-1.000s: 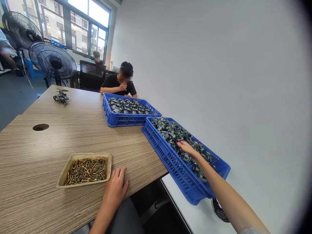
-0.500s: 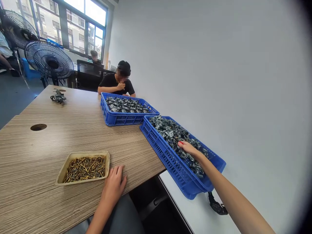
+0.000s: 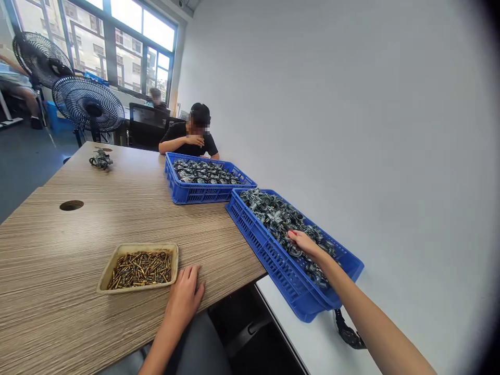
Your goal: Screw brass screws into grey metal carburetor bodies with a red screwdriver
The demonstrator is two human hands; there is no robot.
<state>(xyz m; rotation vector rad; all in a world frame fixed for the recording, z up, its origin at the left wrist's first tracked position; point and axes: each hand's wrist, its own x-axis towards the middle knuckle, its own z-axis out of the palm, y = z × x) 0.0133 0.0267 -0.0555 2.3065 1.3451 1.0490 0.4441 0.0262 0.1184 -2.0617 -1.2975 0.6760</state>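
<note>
- Currently, our right hand is closed around a small red object, over the metal parts in the blue near crate; we cannot tell whether it touches them.
- Left of the near crate, our left hand lies palm down on the table, fingers loosely together, thumb apart.
- Farther left of the near crate, just beside that hand, we have a tray of brass-coloured pieces.
- Just behind the near crate, we see a far crate, also full, and a person beyond.
- Well left of the near crate, one loose part rests alone.
</note>
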